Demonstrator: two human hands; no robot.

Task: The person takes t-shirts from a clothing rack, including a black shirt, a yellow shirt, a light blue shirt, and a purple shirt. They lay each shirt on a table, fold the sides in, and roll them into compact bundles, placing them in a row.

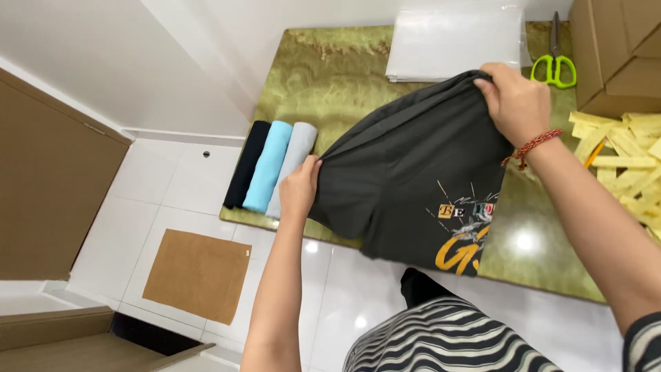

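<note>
i see my left hand point(300, 184) pinching one edge of a dark grey t-shirt point(406, 172), fingers closed on the cloth just above the counter's near edge. my right hand point(513, 103) grips the opposite edge of the same shirt further in, fist closed around a bunched fold, with a red braided bracelet point(531, 146) on that wrist. the shirt hangs stretched between both hands over the middle of the green marbled counter point(330, 76), its lower part with a yellow and white print draping past the near edge.

just beside my left hand, at the counter's left edge, three rolled garments lie side by side and touching: a black roll point(248, 162), a light blue roll point(268, 164) and a pale grey roll point(292, 162). at the far edge lies a stack of clear plastic bags point(454, 38), and next to it a pair of green-handled scissors point(554, 65). near the right edge sits a heap of yellow paper strips point(623, 155), with cardboard boxes point(616, 52) at the far right corner. on the white tiled floor point(165, 193) below lies a flat piece of brown cardboard point(197, 274).
</note>
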